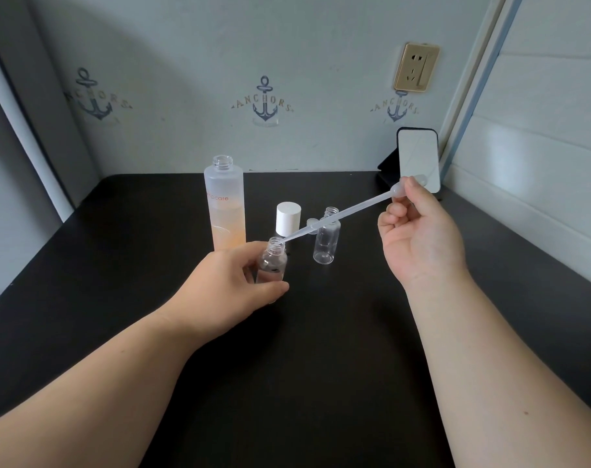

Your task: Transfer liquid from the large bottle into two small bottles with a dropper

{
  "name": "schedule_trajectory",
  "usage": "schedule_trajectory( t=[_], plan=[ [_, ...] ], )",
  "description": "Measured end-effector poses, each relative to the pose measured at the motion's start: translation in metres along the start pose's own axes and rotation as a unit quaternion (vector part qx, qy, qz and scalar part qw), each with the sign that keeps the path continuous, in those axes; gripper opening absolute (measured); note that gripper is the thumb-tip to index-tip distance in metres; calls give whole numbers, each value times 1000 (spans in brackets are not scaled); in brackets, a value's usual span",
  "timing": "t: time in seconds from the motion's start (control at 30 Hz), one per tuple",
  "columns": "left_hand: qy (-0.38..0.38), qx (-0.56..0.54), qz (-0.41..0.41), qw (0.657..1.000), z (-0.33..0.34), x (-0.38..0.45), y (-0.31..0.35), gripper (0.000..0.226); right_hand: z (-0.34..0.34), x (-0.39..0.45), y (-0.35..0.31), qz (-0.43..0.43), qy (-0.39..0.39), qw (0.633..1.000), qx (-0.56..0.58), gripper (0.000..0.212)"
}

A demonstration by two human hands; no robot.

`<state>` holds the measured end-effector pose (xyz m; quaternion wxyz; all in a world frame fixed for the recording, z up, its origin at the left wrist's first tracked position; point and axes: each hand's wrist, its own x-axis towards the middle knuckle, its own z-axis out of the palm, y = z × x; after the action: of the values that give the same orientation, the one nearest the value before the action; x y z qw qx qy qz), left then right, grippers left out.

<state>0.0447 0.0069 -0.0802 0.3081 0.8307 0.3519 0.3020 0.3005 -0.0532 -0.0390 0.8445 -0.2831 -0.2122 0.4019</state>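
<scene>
The long translucent plastic dropper (338, 216), light and squashy, slants from the right hand (419, 231) pinching its bulb into the small clear bottle (272, 261) the left hand (230, 282) grips above the black worktop (321, 366).

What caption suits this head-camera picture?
Right hand aims dropper into small bottle held by left hand.

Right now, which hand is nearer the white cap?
Left. The left hand grips a small bottle just in front of the cap; the right hand pinches the dropper bulb well off to the cap's right.
</scene>
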Motion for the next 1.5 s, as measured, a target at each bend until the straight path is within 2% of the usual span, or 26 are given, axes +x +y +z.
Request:
schedule_trajectory(
  t=[0.43,0.83,0.97,1.23,1.5],
  plan=[
    [-9,1,-9,1000,0,1,-3,29,-6,4,1,-6,-27,1000,-10,15],
    [-15,-6,-17,1000,-1,1,-2,34,-6,5,1,-13,-42,998,-35,29],
    [-19,-19,-27,999,-1,1,1,43,-5,4,0,-14,-51,998,-40,29],
    [-30,-39,-39,998,-1,1,2,43,-4,1,-1,-26,-48,997,-58,30],
    [-27,-31,-27,999,-1,1,0,34,-5,3,0,-38,-36,996,-75,31]
  ],
)
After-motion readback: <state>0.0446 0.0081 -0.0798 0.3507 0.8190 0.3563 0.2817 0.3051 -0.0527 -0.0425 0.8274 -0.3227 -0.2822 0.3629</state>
